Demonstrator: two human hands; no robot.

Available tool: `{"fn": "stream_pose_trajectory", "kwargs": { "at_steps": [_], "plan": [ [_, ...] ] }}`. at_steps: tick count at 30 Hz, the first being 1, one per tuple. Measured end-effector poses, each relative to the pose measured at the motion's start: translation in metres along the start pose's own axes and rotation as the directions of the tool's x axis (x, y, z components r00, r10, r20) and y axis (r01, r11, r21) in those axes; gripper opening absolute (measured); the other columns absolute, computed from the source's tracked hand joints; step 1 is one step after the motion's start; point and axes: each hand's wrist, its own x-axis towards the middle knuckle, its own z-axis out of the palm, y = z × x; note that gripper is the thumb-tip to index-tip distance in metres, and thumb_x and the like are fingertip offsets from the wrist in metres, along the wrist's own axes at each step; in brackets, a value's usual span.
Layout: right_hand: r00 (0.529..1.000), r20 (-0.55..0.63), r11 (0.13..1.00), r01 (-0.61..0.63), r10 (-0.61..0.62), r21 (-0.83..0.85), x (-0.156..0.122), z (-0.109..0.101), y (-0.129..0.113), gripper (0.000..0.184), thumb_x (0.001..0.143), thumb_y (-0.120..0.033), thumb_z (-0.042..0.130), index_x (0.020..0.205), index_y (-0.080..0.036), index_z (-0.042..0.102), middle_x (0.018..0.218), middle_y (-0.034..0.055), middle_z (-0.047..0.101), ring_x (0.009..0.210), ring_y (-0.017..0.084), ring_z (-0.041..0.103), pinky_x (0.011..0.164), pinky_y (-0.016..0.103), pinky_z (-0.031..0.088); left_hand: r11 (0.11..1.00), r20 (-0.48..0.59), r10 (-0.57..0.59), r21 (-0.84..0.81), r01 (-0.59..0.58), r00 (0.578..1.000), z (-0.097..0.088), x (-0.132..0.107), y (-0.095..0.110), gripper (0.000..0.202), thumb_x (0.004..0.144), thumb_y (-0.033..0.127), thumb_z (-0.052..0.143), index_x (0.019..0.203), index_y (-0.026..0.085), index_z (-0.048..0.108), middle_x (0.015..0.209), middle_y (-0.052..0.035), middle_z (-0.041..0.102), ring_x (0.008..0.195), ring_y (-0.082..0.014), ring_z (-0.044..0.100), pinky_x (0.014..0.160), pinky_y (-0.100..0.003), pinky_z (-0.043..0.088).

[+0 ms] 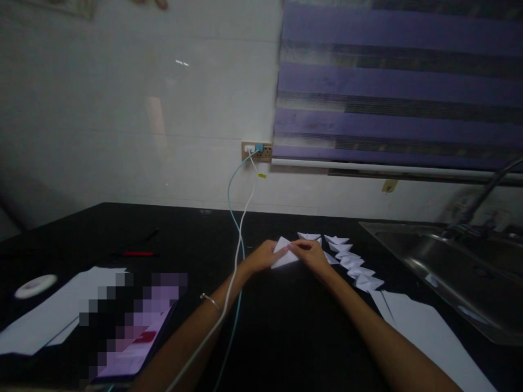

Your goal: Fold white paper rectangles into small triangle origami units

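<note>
A small white folded paper (281, 256), triangular in outline, is held between both hands above the black counter. My left hand (263, 256) grips its left side, the thumb lying across the front. From the right, my right hand (311, 253) pinches the paper near its upper right edge, thumb and fingers together. Just past the right hand stand several folded paper boats (351, 262), most in a row running toward the sink. Another paper boat (309, 237) sits directly behind that hand. Finer folds in the held paper are too small to make out.
White paper sheets (429, 321) lie at right beside the steel sink (388, 234). More sheets (61, 305), a roll of tape (36, 287), a red pen (139, 254) and a blurred-out screen (139, 348) are on the left. Two cables (236, 256) hang from the wall socket across my left forearm.
</note>
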Motion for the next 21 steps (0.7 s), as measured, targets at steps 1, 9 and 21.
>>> {"fn": "stream_pose_trajectory", "kwargs": {
  "at_steps": [1, 9, 21],
  "plan": [
    [1.000, -0.014, 1.000, 0.001, -0.001, -0.022, 0.000, 0.000, 0.000, 0.026, 0.069, -0.040, 0.071, 0.076, -0.015, 0.074, 0.071, 0.0057, 0.069, 0.064, 0.017, 0.059, 0.059, 0.028, 0.043, 1.000, 0.012, -0.016, -0.016, 0.017, 1.000, 0.000, 0.000, 0.001, 0.051, 0.084, 0.056, 0.048, 0.084, 0.008, 0.066, 0.068, -0.0029, 0.058, 0.058, -0.0106, 0.048, 0.054, -0.021, 0.035],
    [0.998, -0.066, 1.000, -0.017, 0.016, -0.016, 0.000, -0.002, 0.000, 0.030, 0.067, -0.043, 0.072, 0.075, -0.015, 0.074, 0.070, 0.0064, 0.069, 0.061, 0.017, 0.058, 0.056, 0.028, 0.042, 0.996, 0.068, -0.018, -0.083, 0.023, 0.998, -0.004, -0.004, 0.005, 0.050, 0.079, 0.057, 0.054, 0.075, 0.008, 0.063, 0.065, -0.0023, 0.057, 0.056, -0.0099, 0.047, 0.053, -0.021, 0.035],
    [0.999, -0.012, 0.998, -0.051, 0.051, 0.030, 0.000, -0.002, 0.004, 0.033, 0.070, -0.047, 0.069, 0.078, -0.015, 0.073, 0.070, 0.0053, 0.068, 0.061, 0.017, 0.058, 0.056, 0.028, 0.042, 0.988, 0.087, -0.059, -0.139, 0.071, 0.994, -0.001, 0.000, -0.008, 0.050, 0.081, 0.056, 0.052, 0.066, 0.010, 0.061, 0.058, -0.0014, 0.055, 0.051, -0.0097, 0.047, 0.054, -0.022, 0.035]
  ]
}}
